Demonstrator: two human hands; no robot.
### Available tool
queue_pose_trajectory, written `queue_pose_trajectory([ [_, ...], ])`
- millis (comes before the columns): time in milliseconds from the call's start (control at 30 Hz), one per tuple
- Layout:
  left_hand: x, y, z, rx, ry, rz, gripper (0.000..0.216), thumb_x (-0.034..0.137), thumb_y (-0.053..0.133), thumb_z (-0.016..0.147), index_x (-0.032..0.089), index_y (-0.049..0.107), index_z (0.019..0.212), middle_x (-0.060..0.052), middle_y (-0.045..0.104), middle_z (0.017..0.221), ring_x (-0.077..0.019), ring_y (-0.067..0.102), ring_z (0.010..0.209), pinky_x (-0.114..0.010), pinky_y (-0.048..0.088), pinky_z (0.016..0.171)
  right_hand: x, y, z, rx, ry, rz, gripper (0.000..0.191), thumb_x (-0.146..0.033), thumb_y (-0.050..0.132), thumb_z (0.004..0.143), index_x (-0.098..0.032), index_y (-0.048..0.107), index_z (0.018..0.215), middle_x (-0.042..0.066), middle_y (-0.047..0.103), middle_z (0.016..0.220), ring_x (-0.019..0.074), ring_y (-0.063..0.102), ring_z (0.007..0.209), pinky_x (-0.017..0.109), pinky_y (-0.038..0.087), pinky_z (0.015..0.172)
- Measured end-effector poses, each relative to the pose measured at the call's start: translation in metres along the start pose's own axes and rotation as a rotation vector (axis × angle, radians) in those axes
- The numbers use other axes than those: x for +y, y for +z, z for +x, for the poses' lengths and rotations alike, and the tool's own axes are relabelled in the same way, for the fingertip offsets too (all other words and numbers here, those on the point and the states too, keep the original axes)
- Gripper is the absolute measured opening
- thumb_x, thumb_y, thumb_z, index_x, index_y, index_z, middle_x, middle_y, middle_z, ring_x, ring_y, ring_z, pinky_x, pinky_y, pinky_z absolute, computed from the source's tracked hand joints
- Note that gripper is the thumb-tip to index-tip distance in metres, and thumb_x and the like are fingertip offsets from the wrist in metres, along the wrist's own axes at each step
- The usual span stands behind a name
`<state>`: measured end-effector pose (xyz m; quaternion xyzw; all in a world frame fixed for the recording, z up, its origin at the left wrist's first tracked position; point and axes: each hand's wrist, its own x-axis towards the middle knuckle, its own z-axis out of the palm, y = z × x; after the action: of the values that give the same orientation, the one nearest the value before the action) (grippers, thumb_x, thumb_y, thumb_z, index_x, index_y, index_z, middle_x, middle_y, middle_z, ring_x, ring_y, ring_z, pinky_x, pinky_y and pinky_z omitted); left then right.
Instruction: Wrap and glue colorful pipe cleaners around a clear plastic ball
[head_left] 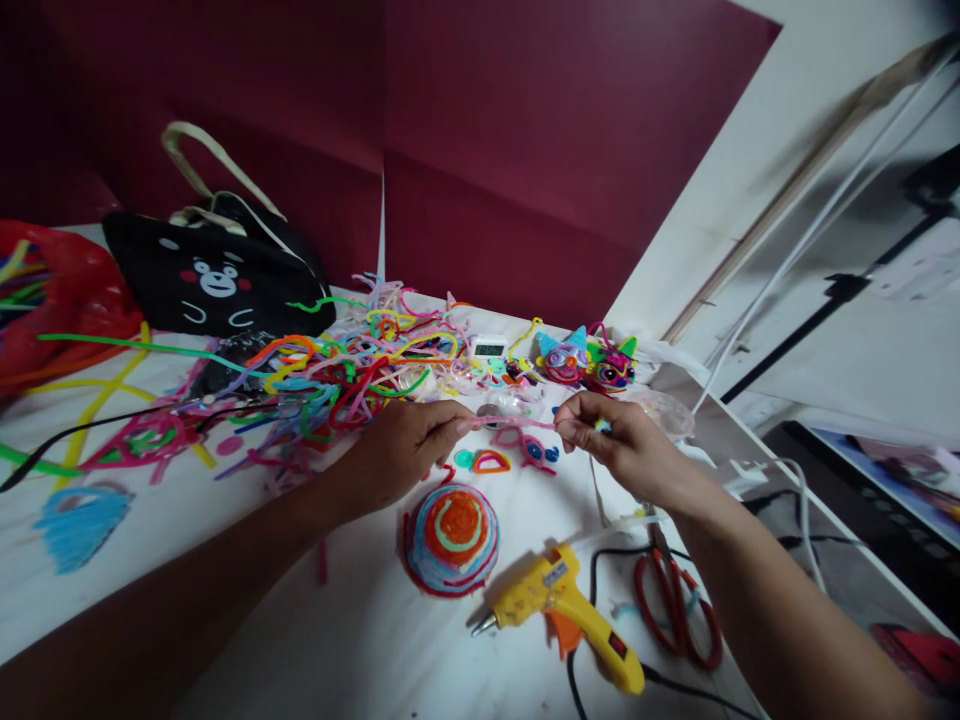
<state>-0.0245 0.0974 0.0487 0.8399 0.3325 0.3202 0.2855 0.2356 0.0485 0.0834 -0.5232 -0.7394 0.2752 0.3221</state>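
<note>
A pink pipe cleaner (514,423) is stretched level between my two hands, above the white table. My left hand (409,445) pinches its left end, and my right hand (600,430) pinches the other end. Just below lie a pink loop piece with dark blue ovals (541,453), a teal disc (464,459) and a small red-and-yellow half-round piece (491,461). Closer to me sits a round coiled piece (452,538) in orange, blue and red. A yellow glue gun (566,610) lies to its right, nozzle pointing left.
Red-handled scissors (679,610) and black cable lie at the right. A tangled heap of pipe cleaners (367,360) spreads behind my left hand. Farther back are a black bag (217,280), a small digital clock (490,349) and two colourful animal-head figures (564,357). A red plastic bag (82,300) stands far left.
</note>
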Motion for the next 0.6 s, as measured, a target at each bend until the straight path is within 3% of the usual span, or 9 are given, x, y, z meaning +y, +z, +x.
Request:
queue_pose_trajectory([
  [267, -0.001, -0.005, 0.002, 0.018, -0.021, 0.084, 0.033, 0.033, 0.045, 0.095, 0.017, 0.065, 0.076, 0.003, 0.064, 0.061, -0.0116, 0.060, 0.058, -0.022, 0.040, 0.061, 0.010, -0.006, 0.003, 0.089, 0.078, 0.040, 0.019, -0.036, 0.060, 0.084, -0.020, 0.059, 0.074, -0.002, 0.053, 0.064, 0.0098, 0.036, 0.050, 0.026, 0.026, 0.046],
  [600, -0.012, -0.012, 0.002, 0.108, -0.070, 0.037, 0.031, 0.037, 0.050, 0.091, 0.017, 0.069, 0.077, 0.004, 0.065, 0.059, -0.0088, 0.049, 0.046, -0.020, 0.036, 0.049, 0.020, -0.010, 0.003, 0.140, 0.180, 0.133, 0.032, -0.049, 0.067, 0.081, -0.019, 0.059, 0.072, -0.003, 0.052, 0.060, 0.0095, 0.036, 0.050, 0.025, 0.025, 0.046],
])
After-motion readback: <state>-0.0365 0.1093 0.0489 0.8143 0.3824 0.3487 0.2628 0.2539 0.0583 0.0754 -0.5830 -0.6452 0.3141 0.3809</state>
